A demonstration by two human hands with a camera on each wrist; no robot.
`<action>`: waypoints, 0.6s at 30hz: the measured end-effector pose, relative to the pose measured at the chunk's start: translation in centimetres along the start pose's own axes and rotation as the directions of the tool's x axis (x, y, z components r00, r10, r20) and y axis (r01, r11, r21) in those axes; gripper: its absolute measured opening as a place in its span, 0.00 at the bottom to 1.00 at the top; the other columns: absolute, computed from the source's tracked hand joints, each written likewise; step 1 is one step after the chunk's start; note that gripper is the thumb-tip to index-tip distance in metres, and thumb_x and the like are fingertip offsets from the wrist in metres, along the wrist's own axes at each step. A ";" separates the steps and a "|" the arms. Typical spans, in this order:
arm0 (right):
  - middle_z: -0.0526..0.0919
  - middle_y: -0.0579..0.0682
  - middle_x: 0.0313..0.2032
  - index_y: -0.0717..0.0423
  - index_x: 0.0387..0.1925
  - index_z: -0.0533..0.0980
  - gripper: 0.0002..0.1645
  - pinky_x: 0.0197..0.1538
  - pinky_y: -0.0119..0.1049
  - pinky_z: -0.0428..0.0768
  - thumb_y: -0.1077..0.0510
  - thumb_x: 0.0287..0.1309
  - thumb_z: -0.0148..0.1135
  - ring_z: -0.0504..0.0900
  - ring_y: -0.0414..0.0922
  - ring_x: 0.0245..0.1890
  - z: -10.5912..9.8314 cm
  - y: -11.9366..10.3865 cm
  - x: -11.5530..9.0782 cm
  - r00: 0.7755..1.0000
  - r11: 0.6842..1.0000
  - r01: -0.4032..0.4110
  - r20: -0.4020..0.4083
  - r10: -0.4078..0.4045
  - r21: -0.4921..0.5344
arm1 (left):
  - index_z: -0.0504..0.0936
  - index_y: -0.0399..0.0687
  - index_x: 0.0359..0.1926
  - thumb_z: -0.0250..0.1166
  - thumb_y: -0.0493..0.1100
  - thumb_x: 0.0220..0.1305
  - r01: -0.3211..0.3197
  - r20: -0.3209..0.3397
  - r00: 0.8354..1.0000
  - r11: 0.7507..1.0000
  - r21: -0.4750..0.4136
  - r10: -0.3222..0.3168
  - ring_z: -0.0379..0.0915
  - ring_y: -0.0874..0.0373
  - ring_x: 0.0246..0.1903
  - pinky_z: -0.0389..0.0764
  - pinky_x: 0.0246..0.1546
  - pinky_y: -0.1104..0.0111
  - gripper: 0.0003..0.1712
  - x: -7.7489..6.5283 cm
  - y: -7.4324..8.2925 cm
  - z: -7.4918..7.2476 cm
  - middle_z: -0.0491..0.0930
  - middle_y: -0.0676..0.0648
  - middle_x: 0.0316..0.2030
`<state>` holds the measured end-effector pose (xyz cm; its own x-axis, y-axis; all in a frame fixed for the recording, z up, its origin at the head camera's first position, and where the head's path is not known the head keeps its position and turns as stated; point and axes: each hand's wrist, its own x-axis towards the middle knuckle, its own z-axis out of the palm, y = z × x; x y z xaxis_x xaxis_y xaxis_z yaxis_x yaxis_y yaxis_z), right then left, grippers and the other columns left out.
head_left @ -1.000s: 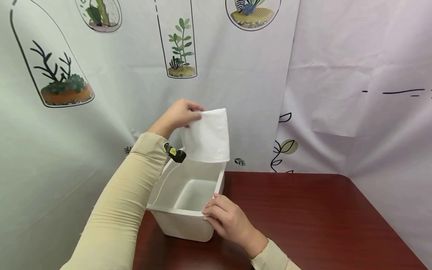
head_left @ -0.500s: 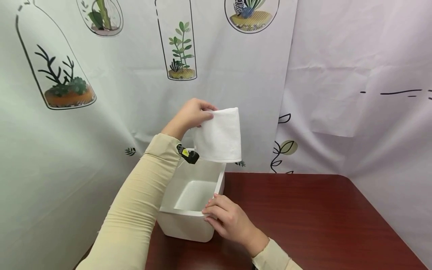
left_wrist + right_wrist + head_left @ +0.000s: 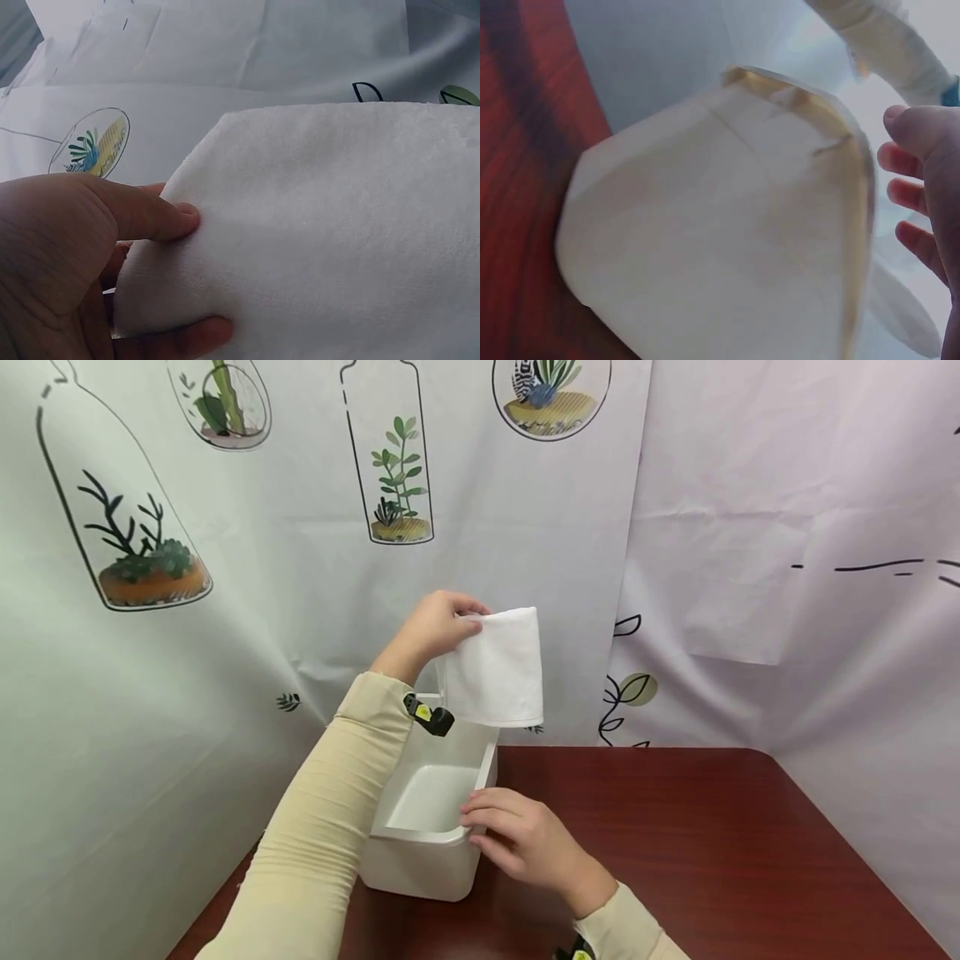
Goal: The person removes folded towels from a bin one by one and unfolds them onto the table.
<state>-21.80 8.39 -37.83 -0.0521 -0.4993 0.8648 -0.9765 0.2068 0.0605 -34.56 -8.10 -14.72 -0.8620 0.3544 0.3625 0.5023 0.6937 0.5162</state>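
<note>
A folded white towel hangs over the far end of a white plastic bin. My left hand pinches the towel's upper left edge. In the left wrist view, the thumb lies on the front of the fuzzy towel and other fingers go behind it. My right hand is at the bin's near right corner. The right wrist view has the fingers of that hand loosely bent beside the rim, with a gap between them and the bin wall.
The bin stands at the left side of a dark red wooden table, whose surface extends to the right. A white fabric backdrop printed with plants in jars hangs close behind and on both sides. Inside, the bin's floor shows.
My left hand has carried the towel to the right, past the bin's far right corner. The right hand, earlier on the rim, has shifted slightly right and loosened from it.
</note>
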 end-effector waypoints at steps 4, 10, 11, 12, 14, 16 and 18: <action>0.85 0.54 0.49 0.58 0.48 0.83 0.12 0.60 0.40 0.79 0.63 0.62 0.68 0.84 0.53 0.51 -1.2 0.4 0.2 0.999 1.000 -0.023 -0.033 0.023 0.001 | 0.88 0.51 0.51 0.63 0.40 0.66 -0.012 -0.021 1.000 0.999 0.031 0.013 0.77 0.50 0.50 0.80 0.46 0.58 0.15 -0.1 0.1 0.5 0.83 0.42 0.52; 0.87 0.54 0.49 0.61 0.50 0.83 0.14 0.61 0.40 0.78 0.58 0.69 0.62 0.84 0.52 0.52 -3.2 1.6 -0.2 0.993 0.996 -0.076 -0.094 0.071 -0.051 | 0.89 0.52 0.51 0.63 0.41 0.67 -0.028 -0.029 0.999 0.999 0.032 0.029 0.76 0.50 0.54 0.80 0.49 0.57 0.14 -0.3 1.0 1.2 0.82 0.44 0.55; 0.87 0.54 0.48 0.61 0.50 0.83 0.15 0.62 0.39 0.77 0.56 0.71 0.60 0.84 0.52 0.52 -3.6 1.8 -0.3 0.991 0.994 -0.088 -0.108 0.081 -0.062 | 0.89 0.53 0.51 0.63 0.41 0.67 -0.033 -0.030 0.999 0.999 0.032 0.034 0.76 0.51 0.55 0.79 0.50 0.58 0.14 -0.4 1.2 1.3 0.82 0.44 0.55; 0.87 0.54 0.48 0.61 0.50 0.83 0.15 0.62 0.38 0.77 0.55 0.72 0.59 0.85 0.53 0.51 -4.0 2.0 -0.4 0.988 0.993 -0.098 -0.124 0.089 -0.069 | 0.89 0.53 0.51 0.64 0.41 0.67 -0.036 -0.030 0.999 0.999 0.033 0.037 0.76 0.51 0.55 0.79 0.50 0.57 0.14 -0.4 1.3 1.4 0.82 0.44 0.55; 0.87 0.55 0.48 0.61 0.50 0.83 0.16 0.62 0.36 0.76 0.54 0.72 0.59 0.85 0.53 0.50 -4.8 2.4 -0.6 0.982 0.990 -0.116 -0.160 0.102 -0.084 | 0.89 0.53 0.51 0.64 0.41 0.67 -0.043 -0.031 0.999 0.999 0.034 0.044 0.76 0.51 0.55 0.79 0.50 0.57 0.14 -0.6 1.6 1.7 0.82 0.44 0.55; 0.87 0.56 0.47 0.62 0.49 0.83 0.17 0.61 0.34 0.76 0.53 0.73 0.59 0.85 0.53 0.48 -5.6 2.8 -0.7 0.974 0.987 -0.131 -0.197 0.110 -0.092 | 0.89 0.54 0.51 0.64 0.41 0.67 -0.051 -0.033 0.998 0.998 0.038 0.052 0.76 0.52 0.55 0.79 0.51 0.58 0.14 -0.7 1.9 2.0 0.83 0.45 0.55; 0.87 0.57 0.46 0.63 0.49 0.83 0.18 0.61 0.31 0.76 0.53 0.73 0.59 0.86 0.52 0.47 -6.3 3.1 -0.9 0.965 0.984 -0.145 -0.234 0.117 -0.105 | 0.89 0.55 0.51 0.64 0.42 0.67 -0.058 -0.031 0.998 0.997 0.041 0.059 0.77 0.52 0.55 0.79 0.50 0.58 0.14 -0.9 2.1 2.3 0.83 0.46 0.55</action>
<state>-23.49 14.83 -35.29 -0.1156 -0.2610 0.9584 -0.9315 0.3636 -0.0134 -32.91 -5.52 -15.70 -0.8282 0.3755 0.4160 0.5481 0.6973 0.4618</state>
